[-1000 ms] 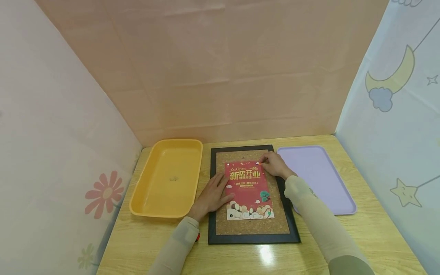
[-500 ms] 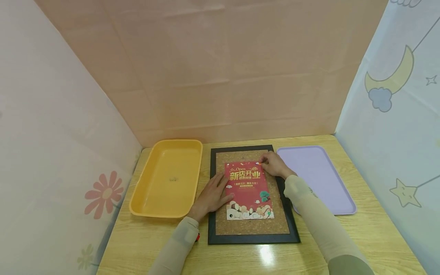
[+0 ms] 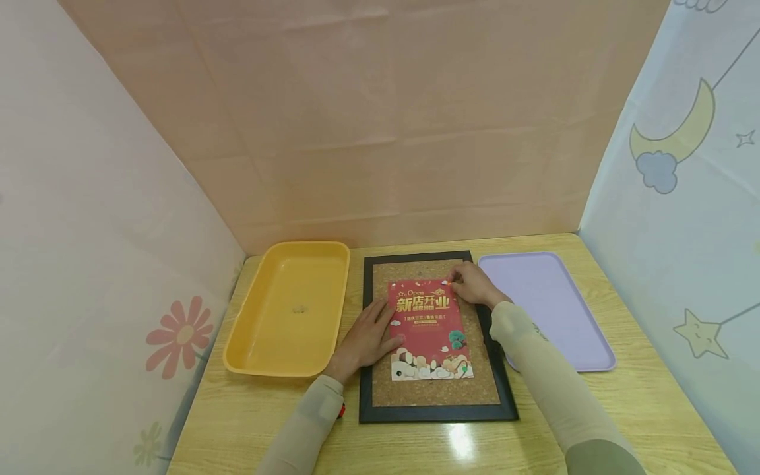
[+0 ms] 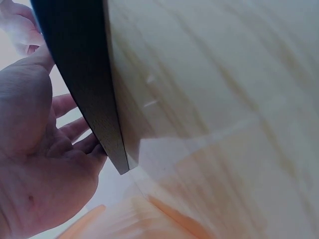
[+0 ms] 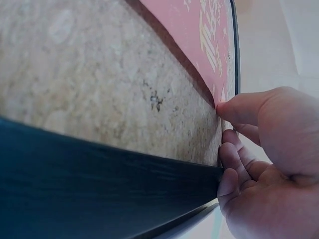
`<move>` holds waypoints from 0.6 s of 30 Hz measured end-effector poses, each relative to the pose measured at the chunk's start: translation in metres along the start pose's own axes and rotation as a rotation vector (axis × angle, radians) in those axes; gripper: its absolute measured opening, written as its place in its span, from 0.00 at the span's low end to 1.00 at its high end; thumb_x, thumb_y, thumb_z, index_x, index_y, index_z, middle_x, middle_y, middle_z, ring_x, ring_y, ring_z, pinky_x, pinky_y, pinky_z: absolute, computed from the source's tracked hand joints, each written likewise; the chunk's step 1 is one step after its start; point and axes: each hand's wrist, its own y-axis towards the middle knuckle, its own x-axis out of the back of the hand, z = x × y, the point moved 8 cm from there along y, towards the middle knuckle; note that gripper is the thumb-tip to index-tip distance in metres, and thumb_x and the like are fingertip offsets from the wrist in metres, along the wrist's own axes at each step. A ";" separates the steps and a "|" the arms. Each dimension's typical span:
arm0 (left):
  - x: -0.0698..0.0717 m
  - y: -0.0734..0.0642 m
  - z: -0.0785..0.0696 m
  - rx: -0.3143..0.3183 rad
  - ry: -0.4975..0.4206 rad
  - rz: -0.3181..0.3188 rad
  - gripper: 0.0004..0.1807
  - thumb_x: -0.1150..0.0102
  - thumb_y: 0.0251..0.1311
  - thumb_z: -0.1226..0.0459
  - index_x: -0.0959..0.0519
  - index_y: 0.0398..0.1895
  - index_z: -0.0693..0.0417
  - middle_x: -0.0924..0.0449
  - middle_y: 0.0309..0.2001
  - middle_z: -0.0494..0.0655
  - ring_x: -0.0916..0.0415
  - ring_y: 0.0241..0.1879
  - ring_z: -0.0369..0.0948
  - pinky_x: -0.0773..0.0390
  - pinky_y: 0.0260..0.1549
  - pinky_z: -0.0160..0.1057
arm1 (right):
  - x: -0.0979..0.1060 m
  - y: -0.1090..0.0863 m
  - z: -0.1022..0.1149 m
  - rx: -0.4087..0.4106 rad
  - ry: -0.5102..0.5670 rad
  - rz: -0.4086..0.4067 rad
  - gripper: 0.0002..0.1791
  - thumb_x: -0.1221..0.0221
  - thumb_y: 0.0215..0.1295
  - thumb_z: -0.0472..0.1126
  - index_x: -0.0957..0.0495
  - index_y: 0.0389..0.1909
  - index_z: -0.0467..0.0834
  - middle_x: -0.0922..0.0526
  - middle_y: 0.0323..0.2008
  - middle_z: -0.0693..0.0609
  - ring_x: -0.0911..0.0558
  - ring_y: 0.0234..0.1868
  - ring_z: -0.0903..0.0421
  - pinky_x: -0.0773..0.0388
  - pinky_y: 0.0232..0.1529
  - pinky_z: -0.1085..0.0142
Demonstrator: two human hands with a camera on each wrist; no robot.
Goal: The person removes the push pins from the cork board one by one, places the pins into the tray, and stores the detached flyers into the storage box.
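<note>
A red poster (image 3: pixel 426 330) with gold lettering lies on a black-framed cork board (image 3: pixel 436 394). My left hand (image 3: pixel 362 336) rests across the board's left frame, its relaxed fingers spread onto the poster's left side. In the left wrist view, the palm of that hand (image 4: pixel 45 144) shows beside the dark frame edge. At the poster's upper right corner, my right hand (image 3: pixel 472 284) has thumb and forefinger together, pinching the corner. The right wrist view shows its thumb (image 5: pixel 244 107) against the red corner and the other fingers curled by the frame. Whether something small sits between the fingertips is hidden.
A deep yellow tray (image 3: pixel 285 316) stands left of the board on the wooden table (image 3: pixel 641 409). To the right lies a flat lilac tray (image 3: pixel 552 303), partly under my right sleeve. Fabric walls (image 3: pixel 392 132) enclose the back and both sides.
</note>
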 end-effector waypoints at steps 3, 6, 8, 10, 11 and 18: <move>0.000 0.000 0.000 -0.003 0.004 0.000 0.48 0.36 0.79 0.40 0.40 0.92 0.51 0.45 0.92 0.57 0.48 0.92 0.59 0.42 0.91 0.60 | 0.000 0.000 0.000 -0.003 0.001 0.003 0.04 0.38 0.79 0.32 0.15 0.42 0.38 0.13 0.47 0.37 0.19 0.53 0.40 0.20 0.58 0.39; 0.000 0.000 0.000 -0.005 0.005 0.000 0.48 0.36 0.79 0.40 0.40 0.92 0.51 0.45 0.92 0.56 0.49 0.92 0.59 0.42 0.92 0.60 | 0.000 0.000 -0.001 -0.008 0.004 0.005 0.04 0.37 0.79 0.32 0.15 0.42 0.38 0.13 0.48 0.37 0.19 0.53 0.40 0.20 0.57 0.40; 0.000 0.000 0.000 -0.007 0.006 -0.002 0.48 0.36 0.79 0.40 0.40 0.92 0.51 0.45 0.92 0.56 0.48 0.92 0.59 0.42 0.91 0.60 | 0.000 0.000 -0.001 -0.011 0.004 0.006 0.04 0.37 0.79 0.32 0.15 0.43 0.38 0.14 0.48 0.37 0.19 0.53 0.41 0.20 0.57 0.40; 0.000 0.000 0.000 -0.006 0.005 -0.002 0.48 0.36 0.79 0.40 0.40 0.92 0.51 0.45 0.92 0.56 0.48 0.92 0.59 0.42 0.91 0.60 | 0.000 0.000 -0.001 -0.012 0.003 0.003 0.03 0.37 0.79 0.32 0.15 0.43 0.38 0.13 0.48 0.37 0.19 0.53 0.41 0.20 0.58 0.40; 0.000 0.000 0.000 -0.005 0.004 -0.002 0.48 0.37 0.79 0.40 0.40 0.92 0.51 0.45 0.92 0.56 0.48 0.92 0.59 0.42 0.91 0.60 | 0.000 0.000 -0.001 -0.013 0.003 0.002 0.03 0.37 0.79 0.32 0.15 0.43 0.38 0.13 0.48 0.37 0.19 0.53 0.41 0.19 0.58 0.39; -0.001 0.000 0.001 0.000 0.002 0.006 0.48 0.38 0.81 0.39 0.41 0.92 0.51 0.46 0.93 0.56 0.50 0.93 0.59 0.43 0.92 0.60 | 0.000 0.000 -0.002 -0.026 0.011 0.002 0.05 0.36 0.79 0.34 0.13 0.47 0.37 0.12 0.51 0.36 0.17 0.54 0.41 0.16 0.58 0.39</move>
